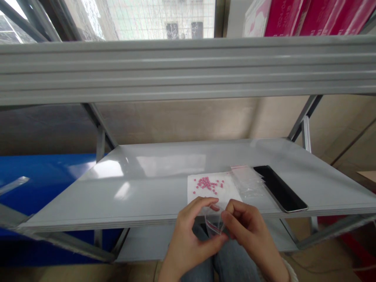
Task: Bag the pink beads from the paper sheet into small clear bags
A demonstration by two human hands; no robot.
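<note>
Between my hands, just in front of the shelf edge, is a small clear zip bag (212, 222) with a reddish line at its mouth. My left hand (195, 231) curves around it, thumb below and fingers above, holding its side. The fingers of my right hand (245, 225) pinch the bag's right edge. The mouth looks spread apart; whether anything lies inside I cannot make out. Beyond my hands, several small pink tablets (205, 183) lie loosely on a white sheet of paper (227, 188). A stack of clear zip bags (249, 182) overlaps the paper's right side.
A black phone (280, 190) lies on the white shelf board (152, 188), right of the bags. Overhead, a grey metal beam (188, 70) crosses the view, with pink boxes (311, 17) above it. Slanted metal struts (101, 129) stand at both sides. A blue surface (44, 172) is at the left.
</note>
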